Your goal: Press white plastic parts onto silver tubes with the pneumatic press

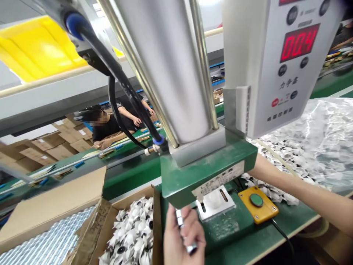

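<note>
Left hand (183, 237): fingers closed on silver rod (183, 230), just below press (204, 173) front | right hand: hidden behind press, arm only, grip cannot tell | risk: fingers pinched at fixture (215, 202) if yellow switch (257, 204) beside it is knocked.

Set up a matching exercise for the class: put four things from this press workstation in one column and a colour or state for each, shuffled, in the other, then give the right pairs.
Things:
1. push-button box
2. digital display
3. left hand
4. cardboard box

States:
A. shows red digits 004
B. holds small white parts
C. yellow with a green button
D. holds a small metal piece

Pairs: 1-C, 2-A, 3-D, 4-B
</note>
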